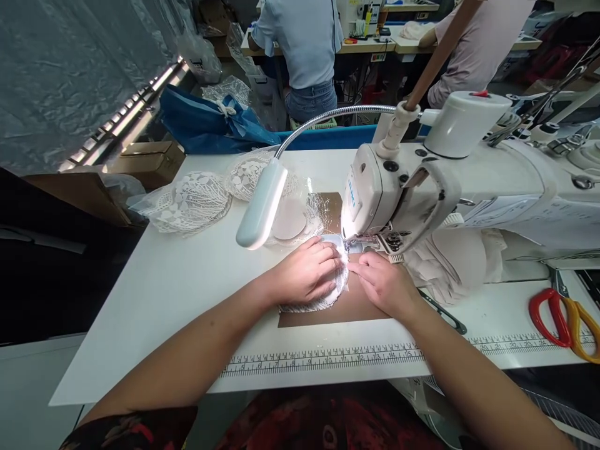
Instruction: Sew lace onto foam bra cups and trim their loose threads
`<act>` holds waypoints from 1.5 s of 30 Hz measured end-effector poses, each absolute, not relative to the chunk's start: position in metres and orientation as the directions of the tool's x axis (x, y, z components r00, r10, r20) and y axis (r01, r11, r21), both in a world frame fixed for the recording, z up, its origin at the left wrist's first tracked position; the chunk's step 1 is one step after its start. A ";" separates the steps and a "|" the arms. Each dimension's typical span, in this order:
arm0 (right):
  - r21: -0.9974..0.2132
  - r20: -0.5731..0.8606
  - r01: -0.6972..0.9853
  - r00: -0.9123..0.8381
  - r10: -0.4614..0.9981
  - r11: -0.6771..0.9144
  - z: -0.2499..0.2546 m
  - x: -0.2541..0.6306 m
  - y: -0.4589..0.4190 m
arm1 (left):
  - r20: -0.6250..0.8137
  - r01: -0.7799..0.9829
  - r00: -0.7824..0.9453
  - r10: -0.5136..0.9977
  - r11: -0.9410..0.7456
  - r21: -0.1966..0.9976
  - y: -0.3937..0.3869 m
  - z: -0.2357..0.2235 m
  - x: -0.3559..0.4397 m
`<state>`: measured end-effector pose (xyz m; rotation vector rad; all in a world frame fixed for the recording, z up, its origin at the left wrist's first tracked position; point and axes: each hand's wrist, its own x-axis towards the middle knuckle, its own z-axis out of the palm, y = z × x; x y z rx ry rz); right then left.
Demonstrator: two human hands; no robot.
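A white lace cup piece (330, 299) lies under the needle area of a white sewing machine (375, 194). My left hand (307, 272) rests palm down on it, fingers laid over the lace. From the other side, my right hand (384, 281) meets the cup's right edge near the needle, its index finger stretched to the lace and the other fingers curled; the thumb tip looks pressed near the index finger. Beneath both hands is a brown sheet (309, 319) on the white table. The exact stitching point is partly hidden by the machine's foot.
A lamp head (262, 206) on a bent metal neck hangs left of the machine. More lace cups (197, 197) lie at the back left, beige fabric pieces (450, 262) at the right. Scissors (562, 312), a dark thread snipper (443, 311) and a printed ruler (323, 361) are nearby. Two people sit beyond.
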<state>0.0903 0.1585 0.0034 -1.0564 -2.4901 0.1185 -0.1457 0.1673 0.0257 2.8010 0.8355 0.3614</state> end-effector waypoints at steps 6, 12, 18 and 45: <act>-0.224 0.386 0.661 -0.614 0.688 0.716 0.004 0.089 0.159 | 0.155 0.506 0.826 0.542 -0.834 0.218 0.167 0.026 -0.147; -0.244 0.374 0.671 -0.601 0.707 0.700 0.005 0.089 0.158 | 0.148 0.467 0.856 0.495 -0.864 0.189 0.167 0.028 -0.149; -0.298 0.302 0.727 -0.544 0.783 0.619 0.007 0.086 0.157 | 0.177 0.447 0.859 0.480 -0.872 0.198 0.170 0.028 -0.150; -0.224 0.256 0.820 -0.472 0.844 0.527 0.004 0.081 0.159 | 0.195 0.619 0.736 0.648 -0.761 0.192 0.168 0.023 -0.139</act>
